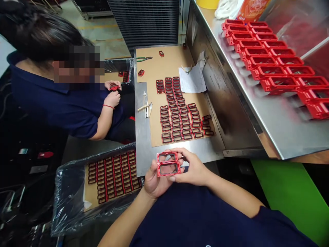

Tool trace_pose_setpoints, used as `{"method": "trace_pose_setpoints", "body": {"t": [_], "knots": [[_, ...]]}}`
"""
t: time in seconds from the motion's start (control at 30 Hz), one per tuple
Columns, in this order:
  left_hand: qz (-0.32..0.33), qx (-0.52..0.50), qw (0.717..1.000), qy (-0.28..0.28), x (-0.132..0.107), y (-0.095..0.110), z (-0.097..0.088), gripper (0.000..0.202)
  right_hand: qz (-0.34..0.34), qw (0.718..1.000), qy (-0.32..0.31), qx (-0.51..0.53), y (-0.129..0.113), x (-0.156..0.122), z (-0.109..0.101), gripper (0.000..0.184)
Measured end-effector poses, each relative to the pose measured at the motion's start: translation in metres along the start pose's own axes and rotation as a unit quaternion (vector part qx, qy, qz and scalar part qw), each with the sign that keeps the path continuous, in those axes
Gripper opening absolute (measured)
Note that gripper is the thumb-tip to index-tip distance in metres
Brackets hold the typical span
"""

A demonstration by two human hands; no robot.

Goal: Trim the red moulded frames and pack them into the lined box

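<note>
Two joined red metal rectangular frames [167,164] sit in front of me, each with a dark window. My left hand [156,183] cups them from below at their left end. My right hand [192,167] pinches their right end, with its fingers over the edge. Just beyond my hands, a steel table edge [180,152] runs across the view. Rows of small dark red frames [177,109] lie on a cardboard sheet [154,58] on that table.
A co-worker's hands [112,92] hold a small red part at the left. A plastic-lined bin [69,195] holds rows of frames [113,178]. Larger red frames [272,68] line a steel shelf at right. Green-handled pliers [144,59], a paper sheet [192,79] and metal tools [145,108] lie on the table.
</note>
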State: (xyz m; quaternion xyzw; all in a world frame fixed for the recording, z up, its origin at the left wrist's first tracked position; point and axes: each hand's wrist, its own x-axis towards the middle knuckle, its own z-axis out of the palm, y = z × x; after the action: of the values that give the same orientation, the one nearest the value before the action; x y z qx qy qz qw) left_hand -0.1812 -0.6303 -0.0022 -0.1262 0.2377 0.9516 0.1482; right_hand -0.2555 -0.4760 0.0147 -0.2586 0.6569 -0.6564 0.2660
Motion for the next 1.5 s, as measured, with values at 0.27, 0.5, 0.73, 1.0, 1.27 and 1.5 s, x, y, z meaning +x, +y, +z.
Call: {"method": "trace_pose_setpoints", "body": {"t": [0.27, 0.5, 0.73, 1.0, 1.27, 1.5], "knots": [[-0.013, 0.001, 1.0, 0.006, 0.002, 0.009, 0.0, 0.059, 0.052, 0.997, 0.007, 0.056, 0.0, 0.005, 0.003, 0.069], [-0.013, 0.002, 1.0, 0.012, 0.005, 0.01, -0.008, 0.059, 0.044, 0.997, 0.001, 0.07, 0.001, 0.007, 0.001, 0.073], [-0.013, -0.027, 1.0, 0.009, 0.009, 0.012, -0.006, 0.046, 0.104, 0.99, 0.003, 0.091, 0.002, 0.007, 0.0, 0.072], [-0.015, -0.057, 0.998, 0.037, 0.01, 0.012, -0.003, 0.037, 0.11, 0.991, 0.056, 0.047, 0.006, 0.004, 0.004, 0.072], [0.0, -0.059, 0.998, 0.019, 0.008, 0.01, -0.005, 0.034, 0.0, 0.999, 0.037, 0.015, 0.003, 0.005, 0.0, 0.04], [0.006, -0.033, 0.999, 0.004, 0.005, 0.009, -0.01, 0.029, -0.027, 0.999, 0.015, 0.031, 0.001, 0.004, -0.003, 0.038]]}}
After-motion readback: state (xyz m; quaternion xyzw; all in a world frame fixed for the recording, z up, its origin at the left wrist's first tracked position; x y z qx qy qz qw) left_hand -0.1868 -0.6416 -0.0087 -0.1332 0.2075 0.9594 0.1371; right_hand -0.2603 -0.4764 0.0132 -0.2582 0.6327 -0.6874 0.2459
